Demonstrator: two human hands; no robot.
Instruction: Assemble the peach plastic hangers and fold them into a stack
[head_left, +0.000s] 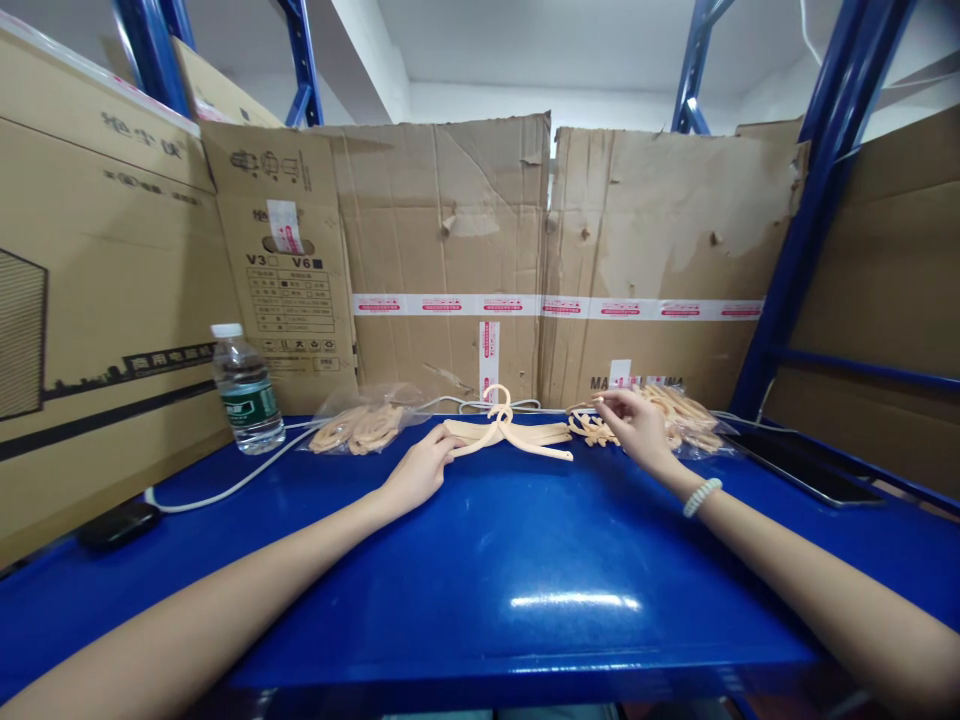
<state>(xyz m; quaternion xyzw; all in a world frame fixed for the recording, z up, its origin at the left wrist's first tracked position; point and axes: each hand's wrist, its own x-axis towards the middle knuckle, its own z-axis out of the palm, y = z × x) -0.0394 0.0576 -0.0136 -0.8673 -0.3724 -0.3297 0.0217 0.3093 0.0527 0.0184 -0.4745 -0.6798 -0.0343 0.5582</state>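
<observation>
My left hand (420,472) is closed on the left end of a peach-coloured clothes hanger (541,450), which lies at the back of the blue table with its curved hook up. Behind it are more flat hanger pieces (553,432) of the same colour, partly covered. My right hand (637,425) hovers over a small heap of peach-coloured pieces (589,430). Its thumb and fingers are pinched together, and what they hold is too small to make out. Close behind that hand sits a clear plastic bag (686,415) of similar parts.
Another clear bag (364,425) of curved peach parts lies left of the hanger. A water bottle (247,395) stands at the left, near a white cable (225,500) and a black device (120,525). A dark phone-like slab (806,470) lies right. Cardboard (450,230) walls the back.
</observation>
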